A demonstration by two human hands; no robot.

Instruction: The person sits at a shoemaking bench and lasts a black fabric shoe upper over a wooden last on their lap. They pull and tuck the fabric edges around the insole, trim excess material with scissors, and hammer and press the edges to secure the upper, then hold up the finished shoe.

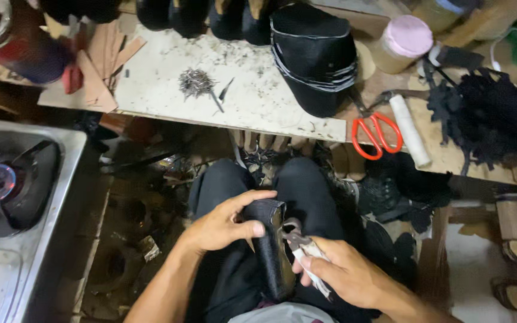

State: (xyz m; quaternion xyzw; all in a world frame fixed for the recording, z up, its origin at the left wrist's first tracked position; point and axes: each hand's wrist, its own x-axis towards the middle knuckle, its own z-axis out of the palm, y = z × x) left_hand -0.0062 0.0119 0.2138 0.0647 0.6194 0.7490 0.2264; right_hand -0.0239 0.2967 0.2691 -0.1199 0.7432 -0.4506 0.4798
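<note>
The left hand (222, 224) is wrapped around the toe end of a black leather shoe upper on its form (270, 245), thumb over the top and fingers curled below, pinning it on the person's lap between the dark-trousered knees (306, 191). The right hand (345, 275) is closed around the pale wrapped handles of a pair of metal lasting pincers (297, 239), whose dark jaws bite at the edge of the leather just beside the left thumb. The step in hand looks like pulling the upper taut over its form; the next move would call for a firm, even tug while the left hand keeps the shoe from twisting, and probably a tack from the bench. Farther off, the pale, scuffed wooden workboard (252, 90) carries a small heap of thin metal nails (195, 81) to the left and a stack of black cut upper pieces (315, 57) to the right; red-handled scissors (375, 134) and a white roll (409, 130) lie right of that, with a pink-lidded jar (402, 42) beyond and a tangle of black scraps (480, 113) at far right. A steel gas stove (13, 185) fills the near left. The underside of the shoe, the pincers' exact bite and the floor clutter in shadow are hard to make out, and both forearms run off the near edge.
</note>
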